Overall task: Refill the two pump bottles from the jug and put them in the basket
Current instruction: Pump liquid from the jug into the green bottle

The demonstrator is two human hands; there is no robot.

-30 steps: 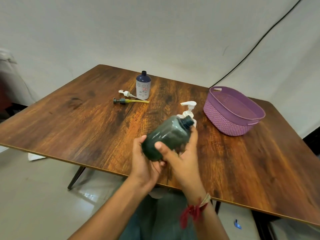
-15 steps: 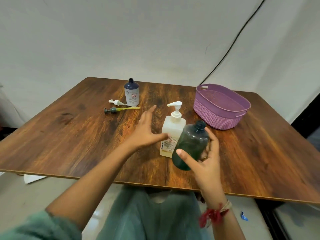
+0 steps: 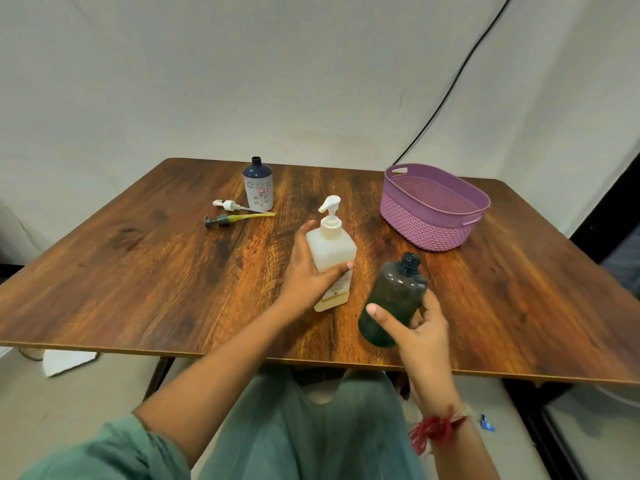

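Dark wood-grain table (image 3: pixel 138 271), white cloth backdrop (image 3: pixel 242 81) behind.
On it, left hand (image 3: pixel 308 271) wraps translucent white square pump bottle (image 3: pixel 332 244); right hand (image 3: pixel 419 327) grips tilted dark green round plastic bottle (image 3: pixel 394 296) just beside; purple woven-look plastic basket (image 3: pixel 433 230) further back, right.

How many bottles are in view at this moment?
3: a blue-and-white bottle standing uncapped at the back, a white pump bottle gripped by the left hand, and a dark bottle held by the right hand.
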